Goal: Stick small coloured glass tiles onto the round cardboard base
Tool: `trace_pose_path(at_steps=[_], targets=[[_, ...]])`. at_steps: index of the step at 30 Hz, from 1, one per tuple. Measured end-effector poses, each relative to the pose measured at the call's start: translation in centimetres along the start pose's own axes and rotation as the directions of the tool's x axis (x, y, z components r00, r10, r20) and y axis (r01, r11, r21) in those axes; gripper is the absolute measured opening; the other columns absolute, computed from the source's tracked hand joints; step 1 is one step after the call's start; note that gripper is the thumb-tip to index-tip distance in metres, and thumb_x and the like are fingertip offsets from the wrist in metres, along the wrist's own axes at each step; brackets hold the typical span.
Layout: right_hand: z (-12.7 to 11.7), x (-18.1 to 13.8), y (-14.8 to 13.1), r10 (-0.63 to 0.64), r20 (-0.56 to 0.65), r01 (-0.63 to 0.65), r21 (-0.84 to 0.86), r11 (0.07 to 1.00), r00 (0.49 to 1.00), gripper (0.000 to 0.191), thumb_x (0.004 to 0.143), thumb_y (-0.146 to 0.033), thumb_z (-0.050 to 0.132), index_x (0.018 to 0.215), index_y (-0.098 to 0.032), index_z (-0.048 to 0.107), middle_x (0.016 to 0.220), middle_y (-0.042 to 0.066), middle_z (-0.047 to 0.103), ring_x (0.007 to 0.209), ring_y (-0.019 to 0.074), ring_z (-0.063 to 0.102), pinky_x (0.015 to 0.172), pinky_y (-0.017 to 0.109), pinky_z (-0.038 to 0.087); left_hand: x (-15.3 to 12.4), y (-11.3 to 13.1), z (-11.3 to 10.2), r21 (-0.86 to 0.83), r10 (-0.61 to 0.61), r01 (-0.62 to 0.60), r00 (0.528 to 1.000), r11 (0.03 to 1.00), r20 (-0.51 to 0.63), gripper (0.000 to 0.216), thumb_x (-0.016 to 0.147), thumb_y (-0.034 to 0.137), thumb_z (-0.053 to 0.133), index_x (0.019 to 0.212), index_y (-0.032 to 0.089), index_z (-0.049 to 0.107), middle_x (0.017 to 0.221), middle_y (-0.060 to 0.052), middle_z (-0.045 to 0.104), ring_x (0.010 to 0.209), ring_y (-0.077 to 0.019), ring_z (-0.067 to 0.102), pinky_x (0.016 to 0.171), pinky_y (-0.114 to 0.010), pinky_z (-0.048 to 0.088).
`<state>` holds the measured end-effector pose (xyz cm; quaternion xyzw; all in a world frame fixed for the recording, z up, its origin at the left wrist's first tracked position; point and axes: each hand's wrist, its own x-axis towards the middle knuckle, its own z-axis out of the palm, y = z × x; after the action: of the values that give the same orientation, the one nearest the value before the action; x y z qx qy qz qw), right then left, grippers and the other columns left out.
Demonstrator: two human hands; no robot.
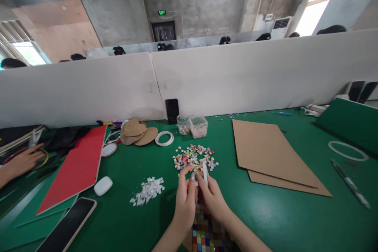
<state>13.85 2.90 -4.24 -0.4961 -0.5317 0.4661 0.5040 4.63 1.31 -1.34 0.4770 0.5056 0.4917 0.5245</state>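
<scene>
My left hand (pixel 186 199) is closed in a pinch, its fingertips meeting those of my right hand. A tiny pale tile (pixel 196 184) shows between the fingertips; its far side is hidden. My right hand (pixel 214 199) is closed too, with a slim white stick (pixel 204 171) standing up out of its fingers. What kind of tool the stick is I cannot tell. Under my wrists lies a panel covered in coloured mosaic tiles (pixel 202 231), partly hidden by my forearms. Just beyond my fingers spreads a heap of small loose coloured tiles (pixel 189 156).
White paper scraps (pixel 149 191) are piled to the left, near a white case (pixel 103 186) and a phone (pixel 69 226). Clear boxes (pixel 199 126) stand behind the tiles. Cardboard sheets (pixel 265 149) lie right. Another person's hand (pixel 25 161) is at far left by a red board (pixel 78 165).
</scene>
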Motion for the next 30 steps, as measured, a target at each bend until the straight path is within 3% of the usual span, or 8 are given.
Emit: trace_pose_path(at_steps=[5,9,12,18,20,23,26,30], targets=[[-0.04,-0.13,-0.17,0.013,0.009,-0.014,0.045,0.999,1.0,0.043,0.085,-0.051,0.038,0.089,-0.014,0.059,0.068,0.004,0.058,0.065,0.0169,0.053,0.062,0.026,0.044,0.07,-0.04,-0.09,0.007,0.017,-0.016,1.0,1.0,-0.021,0.041,0.086,0.048,0.038,0.115,0.021,0.042,0.07,0.0,0.054,0.05,-0.0101,0.047,0.047,-0.021,0.04],[-0.15,-0.09,-0.53,-0.06,0.057,0.059,0.019,0.998,0.997,0.035,0.087,-0.046,0.039,0.085,-0.015,0.057,0.066,0.003,0.056,0.063,0.0161,0.052,0.063,0.026,0.043,0.33,-0.34,-0.31,0.077,0.087,-0.084,0.996,0.993,-0.029,0.036,0.087,0.042,0.038,0.115,0.02,0.044,0.115,-0.011,0.053,0.091,-0.0197,0.057,0.074,-0.029,0.048],[-0.14,-0.01,-0.5,-0.082,0.054,0.082,0.002,0.997,0.995,0.032,0.087,-0.044,0.039,0.078,-0.016,0.052,0.066,0.002,0.053,0.061,0.0144,0.05,0.06,0.024,0.041,0.44,-0.52,-0.45,0.123,0.098,-0.096,0.995,0.988,-0.014,0.036,0.088,0.04,0.037,0.118,0.021,0.043,0.123,-0.011,0.049,0.105,-0.0237,0.053,0.08,-0.032,0.047],[-0.18,0.17,-0.53,-0.096,-0.002,0.096,-0.018,0.995,0.995,0.03,0.088,-0.044,0.038,0.077,-0.018,0.047,0.059,-0.002,0.048,0.052,0.0121,0.045,0.052,0.023,0.038,0.32,-0.19,-0.3,0.123,0.064,-0.064,0.998,0.99,-0.003,0.042,0.086,0.045,0.039,0.12,0.021,0.042,0.109,-0.01,0.055,0.09,-0.0207,0.057,0.076,-0.03,0.047],[-0.22,0.19,-0.69,-0.099,-0.004,0.099,-0.001,0.995,0.995,0.029,0.089,-0.044,0.037,0.077,-0.018,0.045,0.056,-0.003,0.047,0.05,0.0115,0.045,0.051,0.023,0.037,0.25,0.05,-0.19,0.106,0.048,-0.045,0.999,0.993,-0.021,0.043,0.086,0.047,0.038,0.12,0.021,0.041,0.083,-0.005,0.057,0.068,-0.0166,0.056,0.062,-0.027,0.046],[-0.25,0.15,-0.81,-0.073,0.001,0.073,0.028,0.997,0.997,0.031,0.089,-0.045,0.035,0.077,-0.019,0.044,0.053,-0.004,0.045,0.048,0.0111,0.044,0.048,0.022,0.037,0.19,0.34,-0.08,0.037,-0.001,0.001,1.0,0.999,0.007,0.047,0.085,0.051,0.036,0.121,0.021,0.038,0.054,0.005,0.04,0.044,-0.0126,0.04,0.044,-0.023,0.034],[-0.23,0.12,-0.63,-0.057,0.02,0.057,0.009,0.998,0.998,0.033,0.088,-0.047,0.036,0.075,-0.018,0.046,0.054,-0.004,0.044,0.047,0.0107,0.043,0.047,0.021,0.035,0.14,0.41,0.02,0.025,-0.02,0.02,1.0,0.999,0.021,0.049,0.083,0.052,0.038,0.121,0.021,0.037,0.051,0.006,0.037,0.041,-0.0112,0.034,0.04,-0.022,0.029],[-0.23,0.19,-0.25,-0.039,0.034,0.04,-0.034,0.999,0.999,0.036,0.087,-0.048,0.037,0.076,-0.017,0.049,0.054,-0.004,0.041,0.046,0.0106,0.04,0.044,0.021,0.032,0.05,0.22,0.19,0.085,0.006,-0.007,1.0,0.996,0.017,0.047,0.084,0.05,0.039,0.119,0.02,0.039,0.057,0.003,0.047,0.043,-0.0117,0.04,0.043,-0.023,0.032]])
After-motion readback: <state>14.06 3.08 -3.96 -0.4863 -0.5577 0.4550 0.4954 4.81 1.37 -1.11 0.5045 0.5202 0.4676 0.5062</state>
